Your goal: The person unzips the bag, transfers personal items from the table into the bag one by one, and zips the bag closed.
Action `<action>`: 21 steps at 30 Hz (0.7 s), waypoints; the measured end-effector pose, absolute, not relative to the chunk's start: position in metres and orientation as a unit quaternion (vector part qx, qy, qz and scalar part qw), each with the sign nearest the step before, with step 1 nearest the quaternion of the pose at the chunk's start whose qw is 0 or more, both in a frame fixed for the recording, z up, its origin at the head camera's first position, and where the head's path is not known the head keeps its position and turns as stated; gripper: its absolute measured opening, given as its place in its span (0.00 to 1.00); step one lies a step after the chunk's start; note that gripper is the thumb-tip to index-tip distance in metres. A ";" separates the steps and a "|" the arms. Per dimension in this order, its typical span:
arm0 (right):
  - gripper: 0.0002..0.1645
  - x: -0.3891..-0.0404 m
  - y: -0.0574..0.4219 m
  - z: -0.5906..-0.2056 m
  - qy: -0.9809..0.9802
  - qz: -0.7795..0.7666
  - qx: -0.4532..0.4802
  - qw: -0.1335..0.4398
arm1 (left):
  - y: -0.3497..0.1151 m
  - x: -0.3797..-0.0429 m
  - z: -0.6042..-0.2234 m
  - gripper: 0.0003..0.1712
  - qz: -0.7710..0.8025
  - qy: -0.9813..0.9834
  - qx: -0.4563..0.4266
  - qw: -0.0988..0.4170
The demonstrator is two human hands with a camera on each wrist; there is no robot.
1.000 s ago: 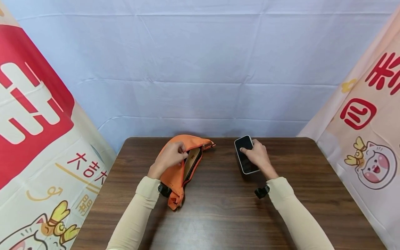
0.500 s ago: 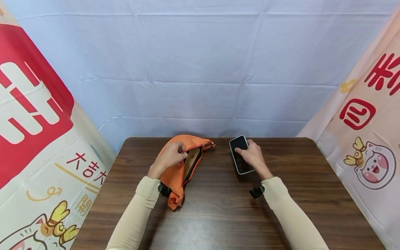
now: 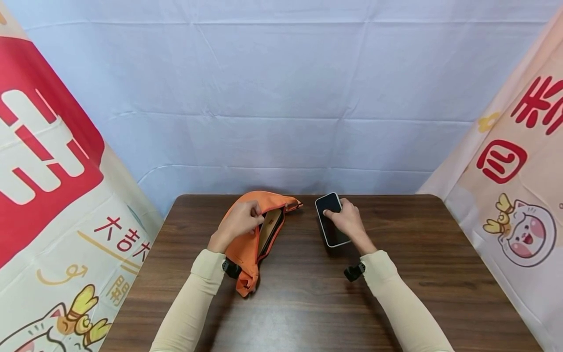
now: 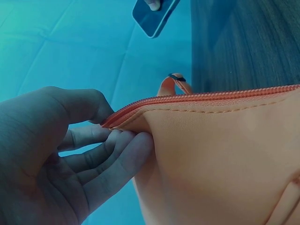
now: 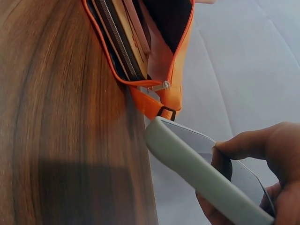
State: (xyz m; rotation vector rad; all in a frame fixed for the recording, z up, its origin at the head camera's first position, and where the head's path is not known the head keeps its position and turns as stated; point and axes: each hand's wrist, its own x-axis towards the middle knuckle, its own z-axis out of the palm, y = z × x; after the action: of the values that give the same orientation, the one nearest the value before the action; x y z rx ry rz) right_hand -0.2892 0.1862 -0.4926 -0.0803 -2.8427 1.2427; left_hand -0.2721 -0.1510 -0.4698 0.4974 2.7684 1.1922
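Note:
An orange waist bag [image 3: 244, 247] lies on the left part of the table with its zip undone. My left hand [image 3: 239, 220] pinches the zipped edge of its opening, thumb above and fingertips beneath in the left wrist view. Inside the mouth sits a tan wallet with a zip [image 5: 124, 40], beside a pinkish flat item [image 5: 137, 23]. To the right of the bag, my right hand [image 3: 349, 222] grips a smartphone [image 3: 331, 233] in a pale case, thumb over its dark screen. The phone is held above the table, a short gap away from the bag.
The dark wood table [image 3: 299, 303] ends at a pale cloth backdrop [image 3: 281, 146]. Printed cloths hang at the left [image 3: 53, 171] and right. A strap with a black buckle [image 5: 166, 112] sticks out from the bag's far end.
My right hand has moved left with the phone, closer to the bag. The left hand and the bag have stayed in place.

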 end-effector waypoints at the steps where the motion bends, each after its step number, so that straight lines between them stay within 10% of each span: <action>1: 0.33 -0.289 0.185 -0.492 -0.916 0.401 -0.026 0.020 | -0.151 -0.272 -0.470 0.04 0.389 0.906 0.163 0.043; 21: 0.31 -0.286 0.163 -0.497 -0.910 0.414 -0.025 0.020 | -0.152 -0.269 -0.468 0.04 0.392 0.904 0.164 0.039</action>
State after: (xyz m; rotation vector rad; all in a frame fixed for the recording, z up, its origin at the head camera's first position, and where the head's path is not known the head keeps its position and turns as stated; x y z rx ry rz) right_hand -0.2856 0.1629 -0.4967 -0.0789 -2.8227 1.2840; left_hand -0.2693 -0.1517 -0.4679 0.5034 2.7736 1.2017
